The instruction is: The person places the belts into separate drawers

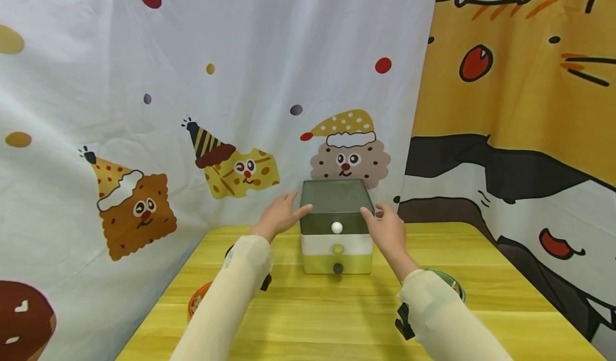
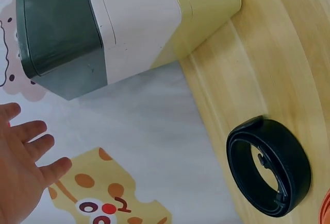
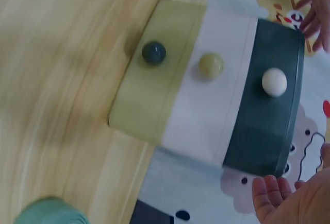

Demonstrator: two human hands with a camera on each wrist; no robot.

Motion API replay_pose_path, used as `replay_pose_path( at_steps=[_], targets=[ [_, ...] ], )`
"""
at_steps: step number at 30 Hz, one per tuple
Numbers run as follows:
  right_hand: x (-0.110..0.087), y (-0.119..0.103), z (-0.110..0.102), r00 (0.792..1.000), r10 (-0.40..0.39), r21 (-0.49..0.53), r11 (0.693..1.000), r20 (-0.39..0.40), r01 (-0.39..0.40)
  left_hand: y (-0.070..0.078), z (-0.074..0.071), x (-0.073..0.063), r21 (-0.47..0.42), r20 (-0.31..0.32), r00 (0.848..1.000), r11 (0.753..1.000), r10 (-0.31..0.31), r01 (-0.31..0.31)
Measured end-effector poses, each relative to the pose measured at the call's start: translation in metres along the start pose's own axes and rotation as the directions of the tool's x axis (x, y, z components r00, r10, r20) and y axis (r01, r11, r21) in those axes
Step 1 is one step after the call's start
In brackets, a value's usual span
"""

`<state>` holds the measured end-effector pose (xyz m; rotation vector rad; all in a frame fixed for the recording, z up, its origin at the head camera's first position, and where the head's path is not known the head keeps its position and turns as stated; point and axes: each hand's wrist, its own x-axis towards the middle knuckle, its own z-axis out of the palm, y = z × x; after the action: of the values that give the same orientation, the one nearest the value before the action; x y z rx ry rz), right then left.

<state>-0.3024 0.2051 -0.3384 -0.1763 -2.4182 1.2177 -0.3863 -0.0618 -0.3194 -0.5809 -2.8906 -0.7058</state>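
Note:
A small three-tier drawer box stands on the table, with a dark green top tier, a white middle and a yellow-green bottom. Round knobs mark its front: a white knob, a yellow-green knob and a dark grey knob. My left hand is held beside the top tier's left side, fingers spread and holding nothing; a gap shows between it and the box in the left wrist view. At the top tier's right side is my right hand, also empty, its fingertips close to the upper edge.
A coiled black belt lies on the wooden table left of the box. An orange-rimmed container is partly behind the left sleeve, a green container behind the right. A printed curtain hangs behind the table.

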Motion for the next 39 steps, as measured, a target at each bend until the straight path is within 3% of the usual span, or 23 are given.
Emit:
replay_pose_path(
  at_steps=[11,20,32,39],
  targets=[
    [-0.017,0.004,0.040,0.997,0.009,0.113,0.994,-0.083,0.000,-0.004,0.006,0.000,-0.166,0.018,1.000,0.986,-0.023,0.026],
    [-0.027,0.003,0.069,0.992,0.046,0.160,0.987,-0.116,-0.027,-0.009,0.017,0.001,-0.348,0.024,0.998,0.935,-0.064,0.068],
    [-0.033,-0.001,0.088,0.988,0.096,0.184,0.980,-0.123,-0.072,-0.015,0.025,0.006,-0.400,0.034,0.998,0.915,-0.045,0.055],
    [-0.032,-0.001,0.095,0.982,0.106,0.181,0.980,-0.158,-0.076,-0.015,0.026,0.009,-0.386,0.042,0.999,0.922,-0.025,0.040]
  ],
)
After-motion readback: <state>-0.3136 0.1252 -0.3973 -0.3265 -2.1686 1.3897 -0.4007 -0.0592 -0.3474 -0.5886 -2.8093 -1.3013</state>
